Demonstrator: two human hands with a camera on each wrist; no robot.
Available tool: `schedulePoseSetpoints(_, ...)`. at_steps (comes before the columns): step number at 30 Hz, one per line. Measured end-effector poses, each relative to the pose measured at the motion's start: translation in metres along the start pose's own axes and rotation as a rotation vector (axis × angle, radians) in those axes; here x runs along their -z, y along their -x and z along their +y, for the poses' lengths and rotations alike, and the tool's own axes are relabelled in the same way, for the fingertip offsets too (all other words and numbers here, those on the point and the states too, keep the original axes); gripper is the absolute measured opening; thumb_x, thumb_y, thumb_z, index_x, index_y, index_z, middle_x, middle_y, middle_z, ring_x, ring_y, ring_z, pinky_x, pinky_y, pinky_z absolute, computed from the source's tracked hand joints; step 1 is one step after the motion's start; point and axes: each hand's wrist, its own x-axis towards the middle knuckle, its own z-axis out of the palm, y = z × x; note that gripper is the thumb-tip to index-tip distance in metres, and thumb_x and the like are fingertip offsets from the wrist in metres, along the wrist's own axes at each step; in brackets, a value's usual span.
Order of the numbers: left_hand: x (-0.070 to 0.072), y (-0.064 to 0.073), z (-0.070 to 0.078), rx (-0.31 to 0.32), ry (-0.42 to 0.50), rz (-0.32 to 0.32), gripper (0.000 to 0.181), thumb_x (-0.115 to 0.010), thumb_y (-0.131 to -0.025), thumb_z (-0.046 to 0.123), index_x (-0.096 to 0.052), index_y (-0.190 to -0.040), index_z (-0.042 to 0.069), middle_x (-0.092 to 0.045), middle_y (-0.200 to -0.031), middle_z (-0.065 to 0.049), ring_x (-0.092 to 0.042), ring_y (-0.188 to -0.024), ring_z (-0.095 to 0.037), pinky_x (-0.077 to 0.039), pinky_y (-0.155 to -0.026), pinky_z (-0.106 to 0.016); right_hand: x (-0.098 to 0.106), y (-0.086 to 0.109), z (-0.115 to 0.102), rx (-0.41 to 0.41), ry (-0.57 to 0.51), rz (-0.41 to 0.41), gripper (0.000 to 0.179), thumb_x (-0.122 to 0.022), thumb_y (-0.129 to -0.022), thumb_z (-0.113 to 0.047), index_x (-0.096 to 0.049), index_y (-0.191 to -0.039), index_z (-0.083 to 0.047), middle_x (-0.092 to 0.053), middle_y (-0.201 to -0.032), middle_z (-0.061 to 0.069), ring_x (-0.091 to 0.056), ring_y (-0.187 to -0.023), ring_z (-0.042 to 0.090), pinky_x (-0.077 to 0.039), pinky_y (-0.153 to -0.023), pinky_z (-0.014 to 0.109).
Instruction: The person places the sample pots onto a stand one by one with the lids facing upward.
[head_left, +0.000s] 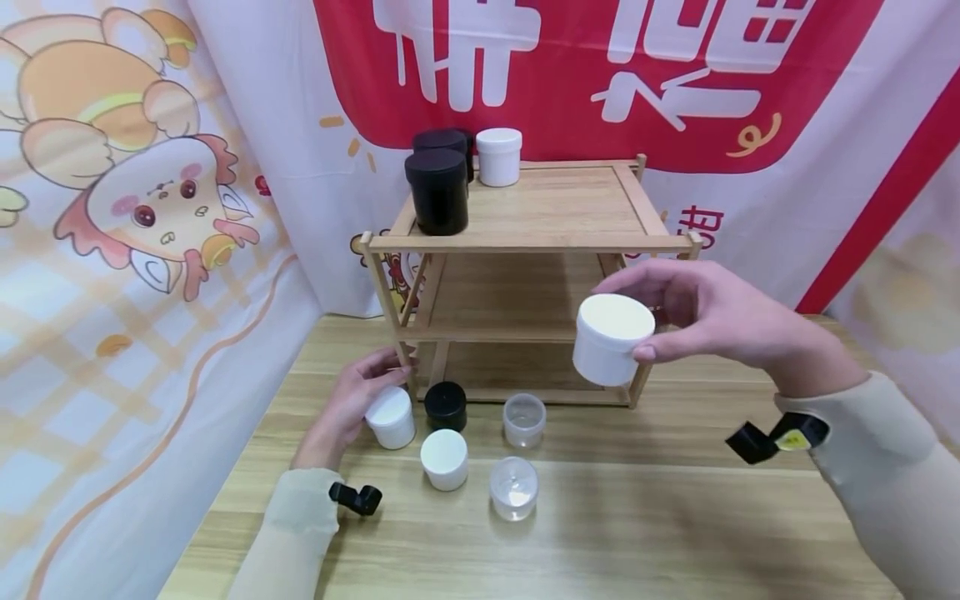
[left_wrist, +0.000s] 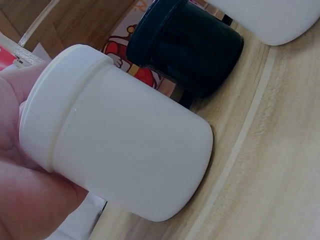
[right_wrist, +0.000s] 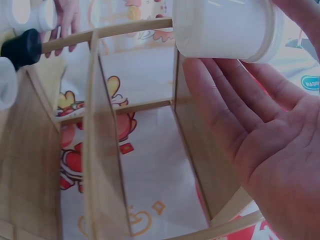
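My right hand [head_left: 701, 312] holds a white lidded jar [head_left: 607, 342] in the air before the rack's right side, thumb on the near side and fingers behind. In the right wrist view this jar [right_wrist: 225, 27] lies against the fingers [right_wrist: 245, 92]. At the left, my left hand [head_left: 356, 400] rests against another white jar [head_left: 392, 421], its fingers reaching past the lid toward the rack's post. The left wrist view shows that jar [left_wrist: 130, 140] standing on the table, the hand close at its lid. Beside it stands a small black jar [head_left: 446, 407].
A three-tier wooden rack [head_left: 517, 242] stands at the back. Its top carries black jars [head_left: 438, 196] and a white jar [head_left: 498, 158]. On the table [head_left: 637, 525] stand a further white jar [head_left: 444, 462] and two clear containers, a rear one [head_left: 523, 421] and a front one [head_left: 513, 490].
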Motion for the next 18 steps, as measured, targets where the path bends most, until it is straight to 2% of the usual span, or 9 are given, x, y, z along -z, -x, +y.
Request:
schedulePoseSetpoints(7,-0.001,0.001,0.0,-0.004,-0.015,0.004,0.052,-0.07,-0.105,0.024,-0.058,-0.154,0.01,-0.065,-0.151,-0.016,-0.063,-0.135,-0.029,-0.052,-0.102,-0.026,0.013,-0.017,-0.019,-0.008,0.0,-0.009,0.058,-0.076,-0.091,0.009,-0.061,-0.145,-0.007,-0.074,-0.128,0.01,-0.074,-0.103,0.029,-0.067,-0.08,0.037)
schedulePoseSetpoints(12,-0.001,0.0,-0.001,-0.007,-0.008,0.003,0.052,-0.07,-0.105,0.023,-0.057,-0.154,0.01,-0.066,-0.151,-0.015,-0.065,-0.132,-0.023,-0.052,-0.102,-0.025,0.021,-0.035,-0.035,-0.097,0.03,0.068,0.055,-0.075,-0.096,0.002,-0.061,-0.148,-0.012,-0.073,-0.132,0.01,-0.073,-0.112,0.029,-0.066,-0.087,0.035)
schedulePoseSetpoints(18,0.0,0.0,-0.001,-0.009,-0.003,0.001,0.051,-0.068,-0.106,0.021,-0.057,-0.155,0.01,-0.063,-0.153,-0.017,-0.062,-0.137,-0.029,-0.051,-0.104,-0.025,0.031,-0.065,-0.054,-0.19,0.067,0.153,0.048,-0.076,-0.1,-0.012,-0.063,-0.146,-0.017,-0.072,-0.135,0.008,-0.071,-0.118,0.028,-0.064,-0.093,0.032)
